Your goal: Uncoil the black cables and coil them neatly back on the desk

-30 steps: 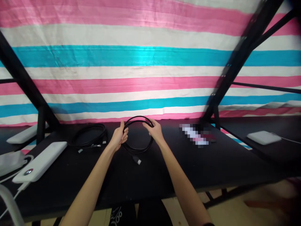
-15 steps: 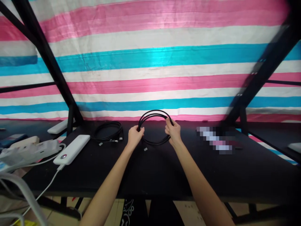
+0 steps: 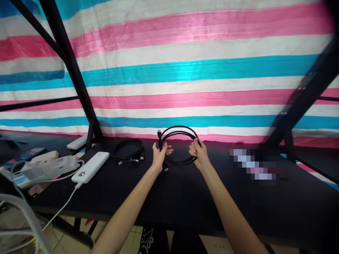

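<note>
A black cable coiled in several loops [image 3: 179, 132] is held up over the table in front of me. My right hand [image 3: 199, 152] is closed around the right side of the coil. At the left side my left hand [image 3: 160, 156] has its thumb and fingers spread, with the loops passing between them. One cable plug [image 3: 159, 133] with a metal tip points up above my left thumb. The other plug [image 3: 166, 169], pale-tipped, hangs below the coil near the tabletop; part of its cable is hidden behind my left hand.
A second coiled black cable [image 3: 127, 150] lies on the black table [image 3: 180, 204] to the left. Beside it are a white power bank [image 3: 91, 166] with a cable plugged in and a power strip [image 3: 50, 167]. A blurred patch [image 3: 253, 165] covers items at right. Black metal posts [image 3: 76, 77] frame the table.
My left hand has loosened from a pinch into spread fingers, and a plug now stands up above it. My right hand keeps its hold on the coil. The view has shifted slightly left.
</note>
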Demonstrator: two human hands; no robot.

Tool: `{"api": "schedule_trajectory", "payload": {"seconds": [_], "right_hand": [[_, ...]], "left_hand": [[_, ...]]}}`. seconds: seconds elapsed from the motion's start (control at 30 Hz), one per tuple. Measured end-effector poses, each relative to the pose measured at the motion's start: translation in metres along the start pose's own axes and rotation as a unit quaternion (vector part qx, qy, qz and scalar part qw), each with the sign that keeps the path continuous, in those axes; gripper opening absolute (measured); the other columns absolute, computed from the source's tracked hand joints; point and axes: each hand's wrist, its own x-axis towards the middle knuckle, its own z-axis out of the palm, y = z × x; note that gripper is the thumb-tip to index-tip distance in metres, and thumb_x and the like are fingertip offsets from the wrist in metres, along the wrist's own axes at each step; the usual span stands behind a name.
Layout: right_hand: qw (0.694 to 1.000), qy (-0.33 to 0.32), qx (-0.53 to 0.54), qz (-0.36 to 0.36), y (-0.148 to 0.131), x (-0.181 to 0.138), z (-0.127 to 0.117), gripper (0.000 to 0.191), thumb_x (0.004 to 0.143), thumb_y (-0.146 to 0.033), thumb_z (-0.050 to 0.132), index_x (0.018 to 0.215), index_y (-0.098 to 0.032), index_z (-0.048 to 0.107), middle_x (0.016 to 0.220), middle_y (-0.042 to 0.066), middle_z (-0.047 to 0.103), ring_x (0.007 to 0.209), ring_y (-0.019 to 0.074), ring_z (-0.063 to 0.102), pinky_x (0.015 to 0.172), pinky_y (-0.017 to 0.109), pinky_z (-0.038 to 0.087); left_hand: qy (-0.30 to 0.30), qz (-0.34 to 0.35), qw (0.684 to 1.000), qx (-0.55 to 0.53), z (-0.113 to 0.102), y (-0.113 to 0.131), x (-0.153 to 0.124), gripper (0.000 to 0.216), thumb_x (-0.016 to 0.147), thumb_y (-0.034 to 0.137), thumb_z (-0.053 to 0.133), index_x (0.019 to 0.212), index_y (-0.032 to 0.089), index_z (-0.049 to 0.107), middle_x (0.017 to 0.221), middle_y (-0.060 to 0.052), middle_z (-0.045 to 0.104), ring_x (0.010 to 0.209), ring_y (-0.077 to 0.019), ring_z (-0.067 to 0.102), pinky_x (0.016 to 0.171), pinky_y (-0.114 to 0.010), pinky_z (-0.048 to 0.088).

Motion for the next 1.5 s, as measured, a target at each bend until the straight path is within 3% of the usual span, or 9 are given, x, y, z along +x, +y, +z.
{"api": "schedule_trajectory", "payload": {"seconds": [0.17, 0.27, 0.4, 0.5, 0.7, 1.03, 1.2, 1.33, 1.5], "right_hand": [[0.998, -0.026, -0.031, 0.040, -0.001, 0.000, -0.002, 0.047, 0.064, -0.059, 0.072, 0.074, -0.020, 0.049, 0.052, -0.012, 0.017, 0.038, 0.0021, 0.014, 0.032, 0.014, 0.011], [0.995, -0.021, -0.071, 0.062, 0.005, 0.002, -0.004, 0.050, 0.067, -0.064, 0.064, 0.087, -0.020, 0.053, 0.054, -0.011, 0.028, 0.037, 0.0027, 0.026, 0.029, 0.013, 0.019], [0.988, 0.016, -0.144, 0.047, 0.015, 0.003, -0.007, 0.067, 0.067, -0.058, 0.066, 0.120, -0.025, 0.043, 0.073, -0.006, 0.050, 0.046, 0.0065, 0.049, 0.034, 0.017, 0.042], [0.979, 0.029, -0.199, 0.021, 0.018, 0.003, -0.009, 0.080, 0.069, -0.050, 0.068, 0.136, -0.029, 0.031, 0.083, -0.004, 0.053, 0.050, 0.0067, 0.050, 0.039, 0.019, 0.049], [0.955, 0.015, -0.297, -0.024, 0.018, 0.001, -0.014, 0.057, 0.069, -0.048, 0.068, 0.120, -0.025, 0.058, 0.094, 0.002, 0.062, 0.057, 0.0100, 0.054, 0.037, 0.018, 0.044], [0.913, 0.010, -0.385, -0.134, 0.019, -0.001, -0.017, 0.027, 0.083, -0.043, 0.056, 0.091, -0.022, 0.071, 0.057, -0.001, 0.059, 0.056, 0.0154, 0.057, 0.063, 0.026, 0.045], [0.895, -0.010, -0.417, -0.156, 0.021, -0.001, -0.017, 0.025, 0.081, -0.041, 0.060, 0.095, -0.025, 0.072, 0.085, 0.003, 0.072, 0.079, 0.0216, 0.066, 0.077, 0.032, 0.048], [0.884, -0.031, -0.437, -0.164, 0.025, -0.001, -0.018, 0.032, 0.081, -0.041, 0.062, 0.109, -0.027, 0.070, 0.107, 0.005, 0.070, 0.097, 0.0250, 0.065, 0.087, 0.036, 0.047], [0.874, -0.038, -0.452, -0.174, 0.031, 0.001, -0.019, 0.029, 0.085, -0.037, 0.057, 0.108, -0.025, 0.071, 0.108, 0.005, 0.070, 0.101, 0.0247, 0.065, 0.093, 0.038, 0.046]], "left_hand": [[-0.069, 0.000, 0.996, -0.051, 0.002, 0.009, -0.007, 0.049, 0.073, 0.060, 0.063, 0.091, 0.015, 0.055, 0.042, 0.010, 0.038, 0.030, -0.0063, 0.041, 0.033, -0.017, 0.027], [-0.081, -0.013, 0.994, -0.070, 0.001, 0.012, -0.007, 0.049, 0.067, 0.061, 0.067, 0.080, 0.017, 0.053, 0.037, 0.014, 0.028, 0.024, -0.0012, 0.020, 0.030, -0.016, 0.011], [-0.090, -0.031, 0.993, -0.076, -0.003, 0.018, -0.004, 0.050, 0.064, 0.058, 0.071, 0.088, 0.018, 0.054, 0.036, 0.016, 0.026, 0.025, -0.0009, 0.016, 0.029, -0.015, 0.007], [-0.117, -0.060, 0.990, -0.054, -0.006, 0.022, -0.002, 0.052, 0.061, 0.055, 0.075, 0.090, 0.017, 0.056, 0.037, 0.015, 0.028, 0.024, -0.0005, 0.016, 0.029, -0.015, 0.007], [-0.118, -0.059, 0.991, 0.034, -0.008, 0.018, -0.003, 0.048, 0.063, 0.055, 0.074, 0.083, 0.016, 0.055, 0.039, 0.013, 0.035, 0.023, -0.0005, 0.021, 0.028, -0.014, 0.008], [-0.029, 0.101, 0.988, 0.116, -0.010, 0.009, -0.001, 0.057, 0.072, 0.035, 0.070, 0.125, 0.028, 0.048, 0.064, 0.006, 0.059, 0.036, -0.0072, 0.046, 0.038, -0.018, 0.031], [-0.033, 0.251, 0.929, 0.271, -0.011, 0.009, -0.001, 0.040, 0.077, 0.021, 0.066, 0.117, 0.030, 0.063, 0.097, -0.005, 0.062, 0.086, -0.0196, 0.062, 0.078, -0.026, 0.045], [-0.045, 0.262, 0.909, 0.321, -0.013, 0.007, 0.002, 0.033, 0.080, 0.020, 0.062, 0.111, 0.032, 0.067, 0.091, -0.005, 0.060, 0.086, -0.0212, 0.060, 0.085, -0.029, 0.043], [-0.045, 0.265, 0.891, 0.366, -0.016, 0.005, 0.006, 0.028, 0.084, 0.024, 0.059, 0.110, 0.030, 0.068, 0.086, -0.005, 0.058, 0.081, -0.0207, 0.060, 0.082, -0.028, 0.044]]}}
